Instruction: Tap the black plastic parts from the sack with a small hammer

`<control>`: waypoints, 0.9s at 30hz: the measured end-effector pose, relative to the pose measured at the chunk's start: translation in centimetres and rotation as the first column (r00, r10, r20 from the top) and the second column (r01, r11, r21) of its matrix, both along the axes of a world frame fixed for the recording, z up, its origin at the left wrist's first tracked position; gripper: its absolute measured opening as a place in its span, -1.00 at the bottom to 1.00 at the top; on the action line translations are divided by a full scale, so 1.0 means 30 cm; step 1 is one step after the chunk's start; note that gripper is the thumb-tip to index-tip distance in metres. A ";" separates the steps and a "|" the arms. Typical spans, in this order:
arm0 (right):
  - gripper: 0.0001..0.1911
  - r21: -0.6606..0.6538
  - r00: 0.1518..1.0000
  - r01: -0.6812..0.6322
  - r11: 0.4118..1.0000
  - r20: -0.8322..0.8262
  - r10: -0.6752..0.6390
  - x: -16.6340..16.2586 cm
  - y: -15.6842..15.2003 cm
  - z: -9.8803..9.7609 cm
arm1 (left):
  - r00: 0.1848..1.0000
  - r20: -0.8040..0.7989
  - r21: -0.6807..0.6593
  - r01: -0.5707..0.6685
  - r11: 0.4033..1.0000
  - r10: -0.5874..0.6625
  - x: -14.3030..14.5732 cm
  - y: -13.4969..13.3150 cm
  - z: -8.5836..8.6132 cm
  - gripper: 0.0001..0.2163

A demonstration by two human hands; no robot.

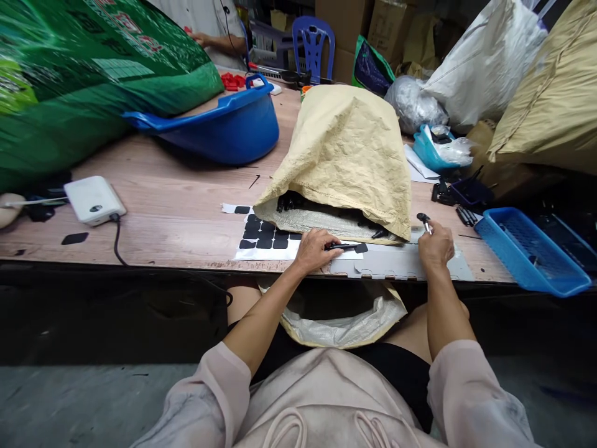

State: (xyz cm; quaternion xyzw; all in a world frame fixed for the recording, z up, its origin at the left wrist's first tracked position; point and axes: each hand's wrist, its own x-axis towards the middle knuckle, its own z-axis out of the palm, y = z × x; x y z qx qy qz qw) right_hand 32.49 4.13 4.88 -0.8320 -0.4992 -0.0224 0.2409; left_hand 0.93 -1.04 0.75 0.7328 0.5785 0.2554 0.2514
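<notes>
A thin black part [342,247] is pinched in the closed left hand [314,249], lying on the white sheet of black pads [263,239] at the desk [177,205] edge. A small black-tipped piece [424,219] is gripped upright in the closed right hand [436,246], beside the tan sack [345,155].

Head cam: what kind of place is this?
Probably a small workshop or packing room doing hand assembly. A worn wooden table holds a tan woven sack spilling small black parts, a sheet of black stickers and a blue basket; cardboard boxes and filled bags are stacked behind.
</notes>
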 end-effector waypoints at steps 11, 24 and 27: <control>-0.57 -0.023 0.986 -0.060 0.998 0.154 0.062 -0.022 0.035 -0.124 | 1.000 0.006 -0.014 0.012 1.000 -0.012 -0.013 -0.001 -0.002 -0.83; -0.56 -0.020 0.975 -0.053 0.998 0.214 0.056 -0.033 0.028 -0.128 | 1.000 0.012 -0.004 0.013 1.000 -0.013 -0.020 0.001 -0.002 -0.85; -0.56 -0.019 0.977 -0.055 0.998 0.205 0.058 -0.034 0.026 -0.125 | 1.000 0.007 0.046 0.014 0.999 -0.014 -0.016 -0.022 0.014 -0.87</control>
